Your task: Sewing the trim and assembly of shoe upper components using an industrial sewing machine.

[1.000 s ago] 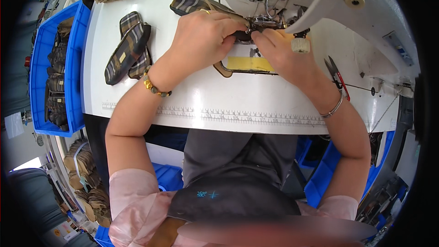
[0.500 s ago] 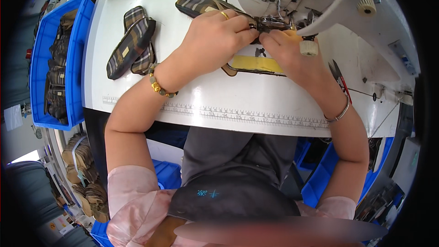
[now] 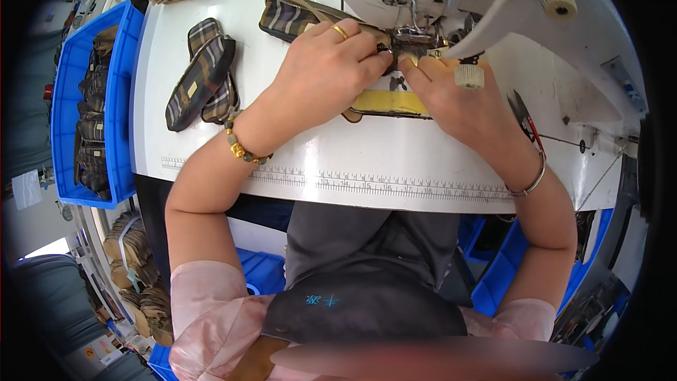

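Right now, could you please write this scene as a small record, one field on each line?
left hand: over the plaid pouch, fingertips close to the needle area; exact grip hidden
right hand: fingertips beside the left ones; grip unclear
plaid pouch: long, with a zipper, reaching left from the machine
sewing machine: white, top right
other pouches: two, crossed, on the table's left
scissors: near the right wrist
blue bin: far left, holding more pouches

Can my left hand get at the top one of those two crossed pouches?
Likely yes: the top pouch lies uncovered on the table, left of your left hand, which would just have to let go of the held pouch.
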The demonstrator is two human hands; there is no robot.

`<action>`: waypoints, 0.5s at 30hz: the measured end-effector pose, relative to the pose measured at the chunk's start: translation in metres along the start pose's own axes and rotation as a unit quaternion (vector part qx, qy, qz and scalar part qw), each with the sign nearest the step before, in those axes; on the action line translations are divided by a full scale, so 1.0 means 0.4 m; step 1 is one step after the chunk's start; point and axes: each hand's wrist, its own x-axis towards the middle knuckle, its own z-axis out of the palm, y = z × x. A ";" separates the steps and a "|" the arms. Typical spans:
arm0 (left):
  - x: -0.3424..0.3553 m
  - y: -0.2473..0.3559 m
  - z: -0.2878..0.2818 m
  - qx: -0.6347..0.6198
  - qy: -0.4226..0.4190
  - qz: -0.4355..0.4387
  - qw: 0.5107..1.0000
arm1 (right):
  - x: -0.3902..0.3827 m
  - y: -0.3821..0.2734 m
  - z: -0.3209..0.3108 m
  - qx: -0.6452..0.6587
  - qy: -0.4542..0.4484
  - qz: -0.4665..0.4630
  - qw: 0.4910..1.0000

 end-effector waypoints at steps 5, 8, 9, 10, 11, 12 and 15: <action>-0.004 -0.007 0.008 0.015 0.014 0.003 1.000 | -0.001 0.004 0.008 -0.024 0.007 -0.002 1.000; -0.002 -0.004 0.008 0.016 0.020 0.004 1.000 | -0.002 0.001 0.009 -0.027 0.018 0.007 0.999; 0.000 -0.002 0.007 0.018 0.020 0.003 1.000 | -0.002 -0.001 0.009 -0.027 0.027 0.015 0.999; 0.001 -0.002 0.004 0.017 0.019 0.005 1.000 | -0.003 -0.001 0.009 -0.026 0.028 0.018 0.999; 0.003 -0.001 0.003 0.020 0.020 0.004 1.000 | -0.004 -0.001 0.009 -0.023 0.019 0.015 0.999; 0.004 0.000 0.001 0.023 0.021 0.004 1.000 | -0.006 0.000 0.010 -0.020 0.010 0.012 1.000; 0.003 -0.001 0.000 0.014 -0.012 -0.016 1.000 | -0.013 0.007 0.011 -0.051 0.022 -0.014 0.998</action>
